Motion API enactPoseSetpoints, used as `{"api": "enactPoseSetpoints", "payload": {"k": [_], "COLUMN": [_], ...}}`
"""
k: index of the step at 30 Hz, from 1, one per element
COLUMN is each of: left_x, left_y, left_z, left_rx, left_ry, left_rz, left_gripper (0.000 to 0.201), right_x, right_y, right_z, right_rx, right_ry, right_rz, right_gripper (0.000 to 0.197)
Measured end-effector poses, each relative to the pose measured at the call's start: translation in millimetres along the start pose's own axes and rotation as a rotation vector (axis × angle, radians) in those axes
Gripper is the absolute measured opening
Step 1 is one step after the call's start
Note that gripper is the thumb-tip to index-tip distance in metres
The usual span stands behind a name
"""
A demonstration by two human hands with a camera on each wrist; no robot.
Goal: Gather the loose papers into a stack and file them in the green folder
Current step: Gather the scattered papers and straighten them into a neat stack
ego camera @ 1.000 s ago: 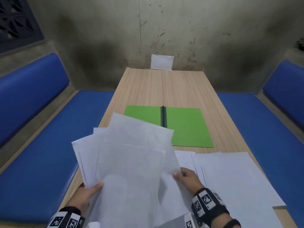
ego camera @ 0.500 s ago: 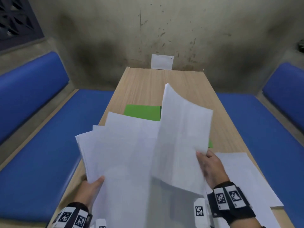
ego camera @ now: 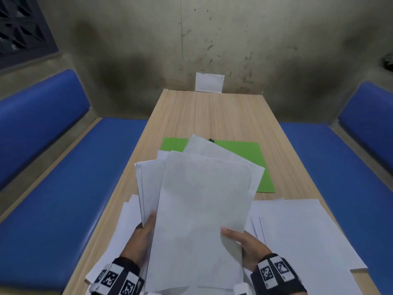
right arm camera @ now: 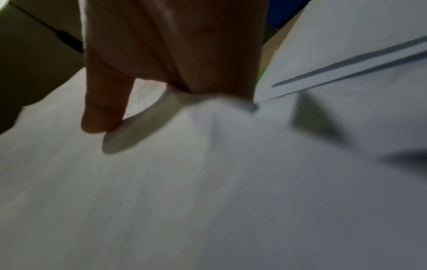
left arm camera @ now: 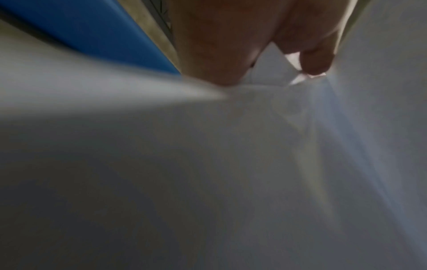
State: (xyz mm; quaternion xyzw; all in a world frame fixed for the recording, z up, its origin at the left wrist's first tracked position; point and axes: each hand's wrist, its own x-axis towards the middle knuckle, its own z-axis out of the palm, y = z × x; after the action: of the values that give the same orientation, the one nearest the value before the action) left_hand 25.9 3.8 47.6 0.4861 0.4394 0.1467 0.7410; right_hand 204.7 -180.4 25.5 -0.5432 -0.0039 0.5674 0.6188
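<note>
A fanned bundle of white papers (ego camera: 200, 201) is held up above the near end of the wooden table (ego camera: 212, 116). My left hand (ego camera: 145, 235) grips its left edge, thumb on top, and my right hand (ego camera: 244, 243) grips its right edge. The wrist views show the left hand (left arm camera: 231, 45) and the right hand (right arm camera: 161, 54) pinching the paper (left arm camera: 208, 164) (right arm camera: 208, 182). Behind the bundle lies the open green folder (ego camera: 251, 158), flat, partly hidden. More loose sheets (ego camera: 302, 231) lie on the table at the right, with others (ego camera: 123, 226) under the bundle at the left.
Blue benches (ego camera: 63, 188) (ego camera: 340, 177) run along both sides of the table. A small white card (ego camera: 208, 81) stands against the stained wall at the table's far end. The table's far half shows bare wood.
My right hand lifted a sheet from the table's right side, swung it over and laid it on the bundle in my left hand. Both hands now hold the bundle.
</note>
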Motion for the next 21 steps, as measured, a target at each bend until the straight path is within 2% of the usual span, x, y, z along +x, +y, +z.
{"api": "enactPoseSetpoints", "payload": {"k": [2,3,4,6,7,8,9,10,12,14,15,16,18,21], "left_x": [3.5,1.4,-3.1,-11.2,-12.9,-14.1,-16.6,-20.0,-21.9,-23.4,-23.9,-25.1,-25.5,-28.2], "left_y": [-7.0,-6.1,-1.2,10.7,16.2,20.7,25.6,29.8,33.4,34.8,35.0,35.6,35.9,42.3], "left_z": [-7.0,-6.5,-3.8,-1.1,0.8,1.4,2.0,1.2,-0.8,-0.2,0.1,2.9,7.2,12.0], "left_rx": [-0.019,0.005,0.025,0.1,0.121,0.124,0.116,0.125,0.173,0.259,0.258,0.229,0.204,0.213], "left_ry": [-0.019,-0.03,-0.045,-0.05,-0.054,-0.057,-0.077,-0.08,-0.065,-0.063,-0.06,-0.09,-0.179,-0.158], "left_rz": [0.036,0.057,0.078,0.16,0.206,0.243,0.269,0.288,0.346,0.387,0.399,0.413,0.447,0.513], "left_gripper": [0.1,0.106,0.101,0.066,0.044,0.03,0.03,0.032,0.038,0.046,0.04,0.034,0.036,0.034], "right_x": [-0.1,-0.5,-1.7,-10.1,-16.2,-23.1,-30.9,-35.5,-41.9,-45.0,-44.1,-44.2,-45.2,-46.2], "right_y": [-1.2,-4.3,-8.6,-21.4,-29.1,-36.1,-42.5,-47.1,-52.5,-53.4,-53.5,-54.6,-56.9,-62.4], "right_z": [1.0,2.9,5.2,11.4,14.1,16.2,18.3,16.5,13.8,12.5,11.7,12.9,17.4,27.1], "right_rx": [-0.042,-0.061,-0.078,-0.159,-0.2,-0.231,-0.259,-0.289,-0.362,-0.403,-0.406,-0.403,-0.329,-0.309], "right_ry": [-0.001,0.015,0.036,0.095,0.109,0.093,0.076,0.077,0.086,0.063,0.07,0.073,0.057,0.074], "right_rz": [-0.052,-0.101,-0.161,-0.301,-0.362,-0.418,-0.466,-0.501,-0.52,-0.548,-0.567,-0.584,-0.622,-0.682], "right_gripper": [0.088,0.091,0.091,0.08,0.066,0.049,0.035,0.03,0.036,0.057,0.065,0.065,0.054,0.046]}}
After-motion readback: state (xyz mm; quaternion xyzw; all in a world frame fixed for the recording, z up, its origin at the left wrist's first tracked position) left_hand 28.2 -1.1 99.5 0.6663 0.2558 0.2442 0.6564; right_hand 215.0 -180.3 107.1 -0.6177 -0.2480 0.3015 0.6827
